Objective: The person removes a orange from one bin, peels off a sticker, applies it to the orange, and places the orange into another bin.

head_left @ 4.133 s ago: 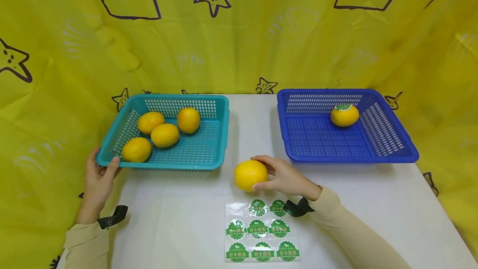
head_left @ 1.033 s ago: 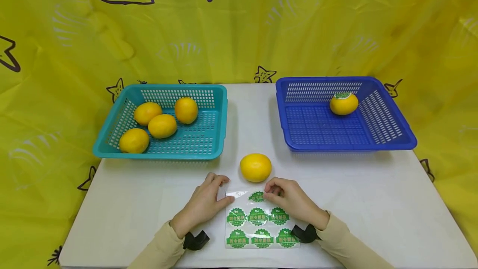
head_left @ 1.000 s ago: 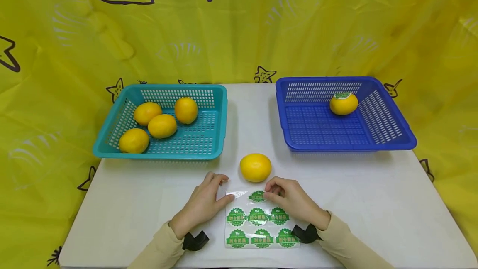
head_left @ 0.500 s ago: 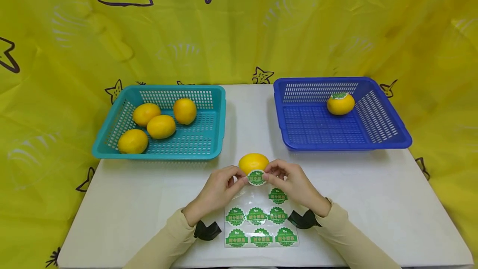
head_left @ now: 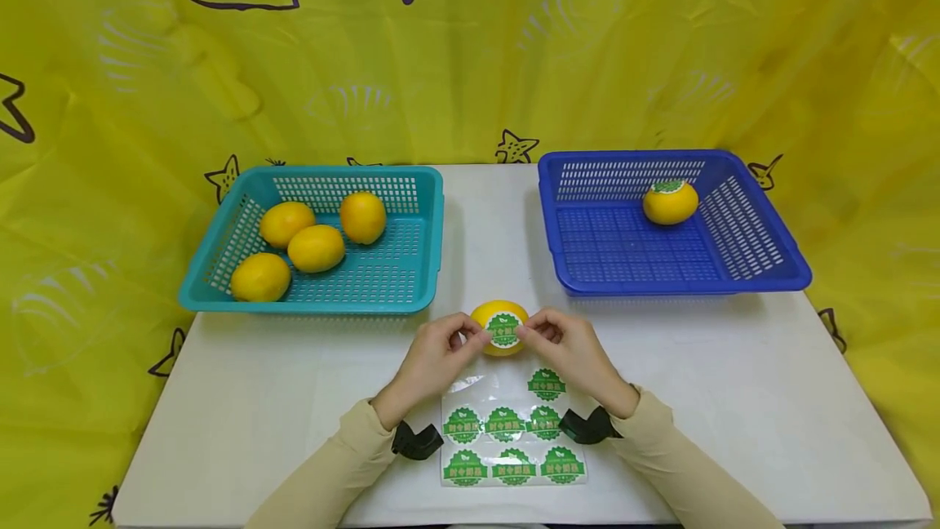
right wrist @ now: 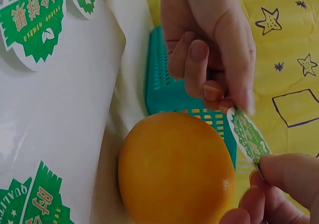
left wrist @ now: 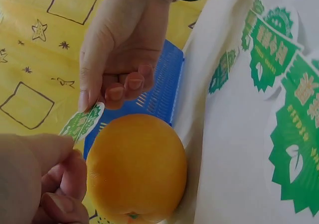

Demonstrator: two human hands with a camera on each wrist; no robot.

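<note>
Sticker (head_left: 503, 330) lifted over orange (head_left: 488, 315) — teal basket (head_left: 429, 186) behind.

Both forearms, in beige sleeves with a black band at each wrist, reach forward and angle inward until the hands meet at the middle. The left hand (head_left: 435, 353) has thumb and forefinger pinched together, the other fingers curled under. The right hand (head_left: 569, 349) mirrors it, thumb and forefinger pinched, its remaining fingers bent toward the palm, fingertips nearly touching the left's.
</note>
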